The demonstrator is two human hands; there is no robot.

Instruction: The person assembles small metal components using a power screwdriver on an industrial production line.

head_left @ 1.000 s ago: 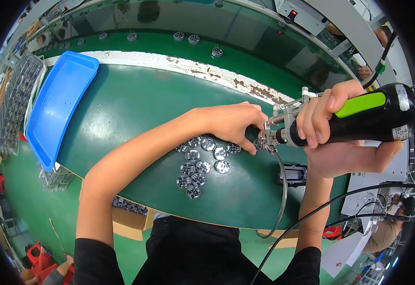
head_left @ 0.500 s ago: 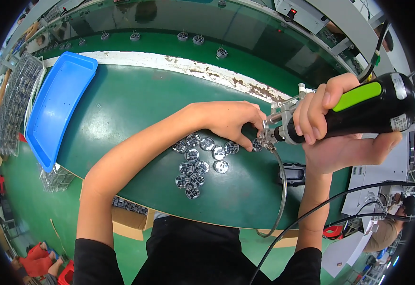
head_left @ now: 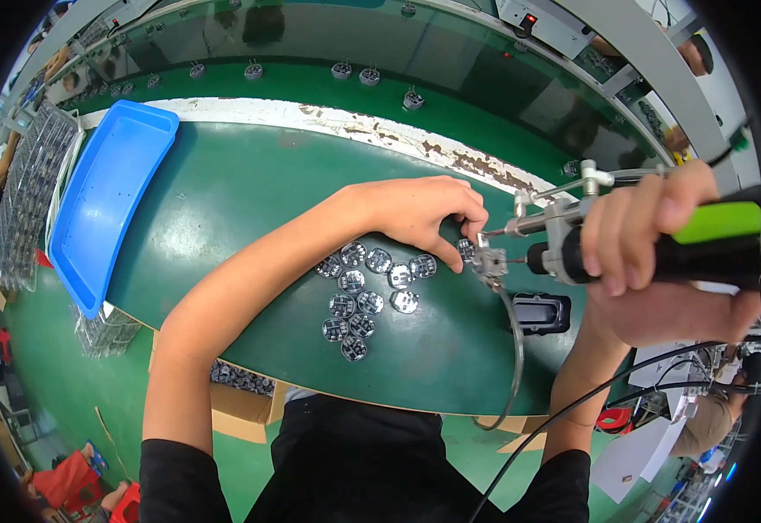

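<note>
My right hand (head_left: 642, 244) is wrapped round a black electric screwdriver (head_left: 718, 228) with a green grip panel. A thin bit runs from its nose to a metal screw-feeding head (head_left: 488, 261), which has a clear hose. At that head, the thumb and fingers of my left hand (head_left: 424, 218) close on a small round circuit part (head_left: 466, 251), partly hidden by them. Several similar round parts (head_left: 370, 302) lie on the green table (head_left: 267, 183), below my left hand and forearm.
A blue tray (head_left: 101, 200) rests at the table's left. A black rectangular holder (head_left: 541, 314) sits near my right forearm. Beyond the worn white edge, a green conveyor (head_left: 311, 96) carries spaced round parts. An open carton (head_left: 241, 410) of parts stands below the front edge; black cables hang at right.
My right hand has drawn the screwdriver away to the right, exposing more of the bit between its nose and the feeding head. My left hand stays nearly in place at the round part.
</note>
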